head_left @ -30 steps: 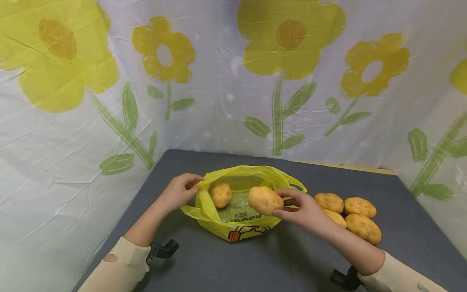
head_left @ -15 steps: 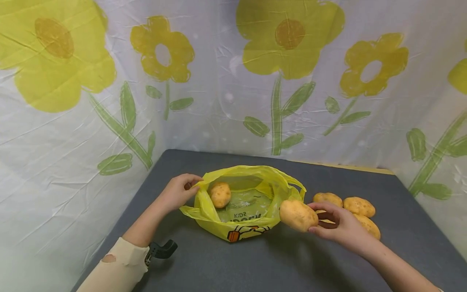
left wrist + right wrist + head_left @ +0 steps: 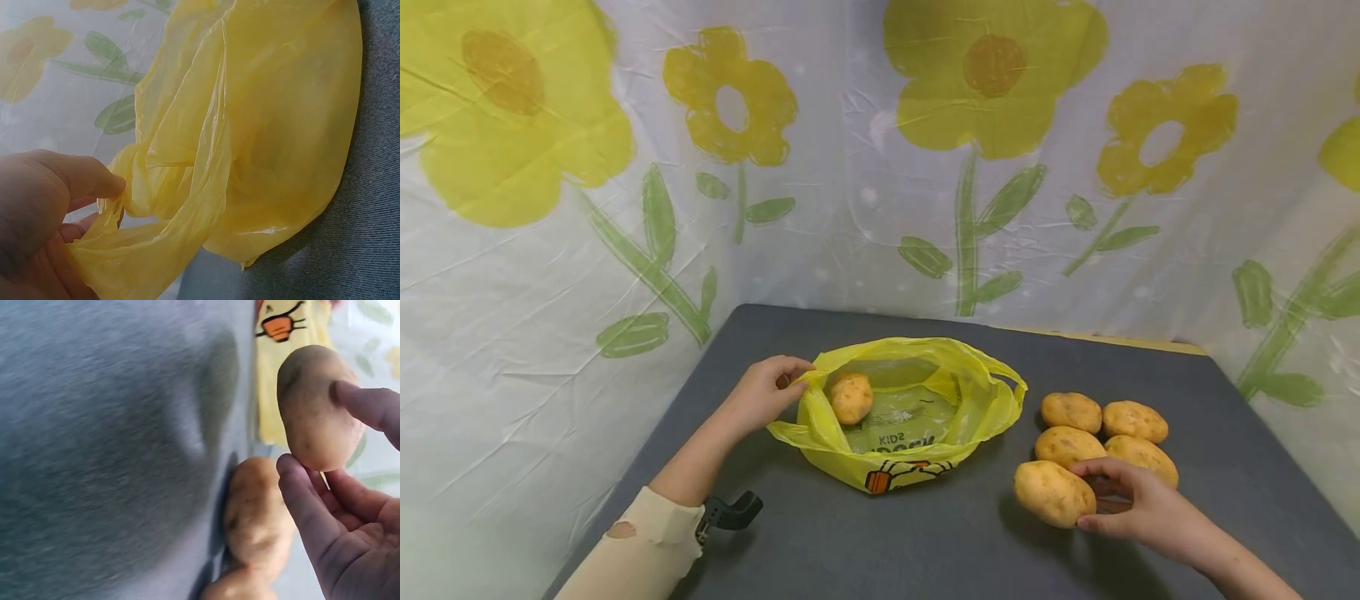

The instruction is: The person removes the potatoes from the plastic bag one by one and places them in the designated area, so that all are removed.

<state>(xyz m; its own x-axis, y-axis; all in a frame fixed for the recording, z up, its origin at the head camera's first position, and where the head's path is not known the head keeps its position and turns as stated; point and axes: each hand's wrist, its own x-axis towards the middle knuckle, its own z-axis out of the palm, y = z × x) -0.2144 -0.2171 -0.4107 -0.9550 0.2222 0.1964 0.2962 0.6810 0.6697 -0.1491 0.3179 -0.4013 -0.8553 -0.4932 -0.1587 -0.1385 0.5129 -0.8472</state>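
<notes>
A yellow plastic bag [image 3: 917, 467] lies on its base with its mouth spread, and one potato [image 3: 852, 398] rests inside at its left. My left hand [image 3: 765, 393] pinches the bag's left edge; in the left wrist view the thumb and fingers hold a fold of the yellow plastic [image 3: 187, 187]. To the right of the bag, my right hand [image 3: 1142, 508] grips another potato [image 3: 1055, 493] between thumb and fingers. The right wrist view shows this held potato [image 3: 315, 406] raised off the dark table. Beyond it sits a group of several potatoes [image 3: 1070, 447], partly hidden by the hand.
The dark grey table [image 3: 880, 550] has a fabric-like surface. A white curtain with yellow flowers [image 3: 850, 208] hangs behind it and along both sides. A black strap [image 3: 733, 510] juts from the left sleeve.
My right hand has carried its potato from over the bag's mouth rightward and nearer to me, beside the other potatoes. The left hand still holds the bag's edge.
</notes>
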